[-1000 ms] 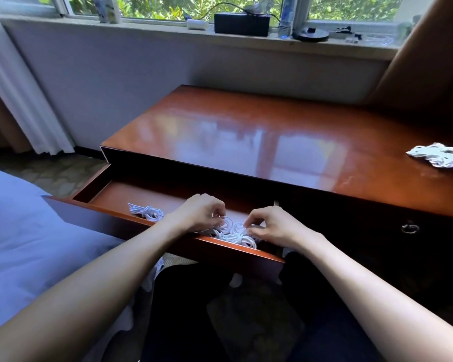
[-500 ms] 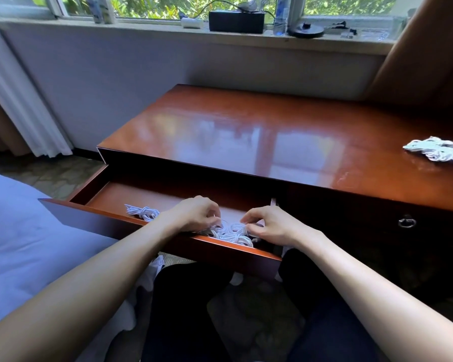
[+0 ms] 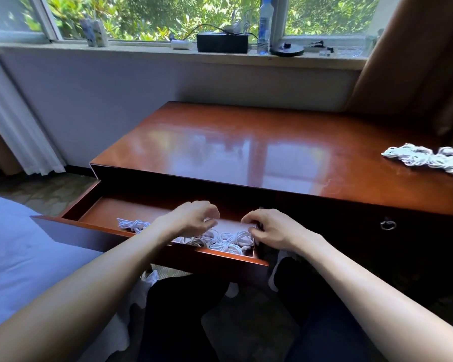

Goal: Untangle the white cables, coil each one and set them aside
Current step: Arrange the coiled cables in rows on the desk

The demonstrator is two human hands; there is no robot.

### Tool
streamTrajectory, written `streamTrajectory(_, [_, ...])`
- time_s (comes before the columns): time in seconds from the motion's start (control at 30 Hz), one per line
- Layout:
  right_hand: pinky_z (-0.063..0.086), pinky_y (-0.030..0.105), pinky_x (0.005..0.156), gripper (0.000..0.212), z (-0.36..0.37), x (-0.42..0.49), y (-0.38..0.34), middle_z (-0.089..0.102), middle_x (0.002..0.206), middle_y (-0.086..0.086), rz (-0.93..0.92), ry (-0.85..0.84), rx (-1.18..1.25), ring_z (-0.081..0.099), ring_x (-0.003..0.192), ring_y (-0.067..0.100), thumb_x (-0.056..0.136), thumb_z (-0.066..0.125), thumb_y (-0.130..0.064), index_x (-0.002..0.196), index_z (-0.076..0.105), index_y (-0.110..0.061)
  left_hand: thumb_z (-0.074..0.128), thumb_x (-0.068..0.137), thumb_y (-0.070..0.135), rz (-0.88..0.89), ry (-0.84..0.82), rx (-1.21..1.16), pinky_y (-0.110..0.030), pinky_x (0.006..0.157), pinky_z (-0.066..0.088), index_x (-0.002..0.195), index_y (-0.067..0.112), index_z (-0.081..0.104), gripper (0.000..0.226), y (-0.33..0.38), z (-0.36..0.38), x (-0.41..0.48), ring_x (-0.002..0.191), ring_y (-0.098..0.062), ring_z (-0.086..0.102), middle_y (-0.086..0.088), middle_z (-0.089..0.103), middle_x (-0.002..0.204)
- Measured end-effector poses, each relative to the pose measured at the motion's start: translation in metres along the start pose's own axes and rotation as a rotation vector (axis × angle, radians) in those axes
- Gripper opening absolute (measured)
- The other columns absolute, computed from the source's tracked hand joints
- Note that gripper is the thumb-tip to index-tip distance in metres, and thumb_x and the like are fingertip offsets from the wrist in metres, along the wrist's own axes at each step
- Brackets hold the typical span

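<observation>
Two hands hang over the open drawer point(image 3: 120, 209), both with fingers curled downward. The left hand point(image 3: 194, 218) arches over the left part of a heap of coiled white cables point(image 3: 225, 240); something white shows at its fingertips, but whether it pinches a strand I cannot tell. The right hand point(image 3: 270, 228) has fingertips and thumb at the heap's right edge, touching the coils; whether it grips one I cannot tell either.

That heap lies in the drawer's near right corner, its long axis running left to right along the drawer front. A smaller knotted cable bundle point(image 3: 134, 225) sits apart to the left on the drawer bottom, stretched the same way. A third pile of white cables point(image 3: 426, 159) rests well apart on the desk's far right, its length slanting from left toward the near right and cut by the frame edge.

The desk top point(image 3: 246, 152) is glossy reddish wood that mirrors the window. A ring pull point(image 3: 387, 225) hangs on the dark front to the right of the drawer. Behind, the windowsill point(image 3: 141, 52) carries a black box point(image 3: 221, 43), a water bottle point(image 3: 264, 24) and a round black disc point(image 3: 287, 49), with green leaves outside. A white curtain point(image 3: 16, 113) hangs at left, a brown curtain point(image 3: 416, 61) at right, and pale blue bedding point(image 3: 24, 257) lies at the near left
</observation>
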State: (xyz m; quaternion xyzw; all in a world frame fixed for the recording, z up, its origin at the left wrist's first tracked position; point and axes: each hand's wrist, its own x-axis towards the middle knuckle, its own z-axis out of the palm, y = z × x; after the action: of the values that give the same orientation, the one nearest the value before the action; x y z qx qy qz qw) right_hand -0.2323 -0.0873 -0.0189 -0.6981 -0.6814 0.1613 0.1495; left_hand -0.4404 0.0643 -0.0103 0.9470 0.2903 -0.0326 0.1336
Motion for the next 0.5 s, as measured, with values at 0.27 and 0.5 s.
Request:
streamTrajectory(0.27, [0.044, 0.029, 0.107, 0.031, -0.045, -0.033, 0.031, 0.066, 0.128, -0.013, 0.042, 0.117, -0.011, 0.057, 0.121, 0.006, 0.095, 0.058, -0.027, 0.124, 0.066, -0.029, 0.058, 0.096, 0.038, 0.118, 0.09, 0.037, -0.036, 0.094, 0.048, 0.119, 0.028, 0.066, 0.026, 0.046, -0.029, 0.031, 0.108, -0.014, 0.06, 0.009, 0.064, 0.118])
streamTrajectory(0.5, [0.043, 0.033, 0.106, 0.03, -0.101, -0.071, 0.079, 0.067, 0.129, -0.009, 0.197, 0.227, -0.033, 0.058, 0.123, 0.013, 0.095, 0.058, -0.025, 0.124, 0.067, -0.026, 0.056, 0.098, 0.037, 0.253, 0.166, 0.061, -0.036, 0.101, 0.041, 0.125, 0.027, 0.063, 0.03, 0.111, -0.053, 0.087, 0.119, -0.019, 0.057, 0.003, 0.062, 0.126])
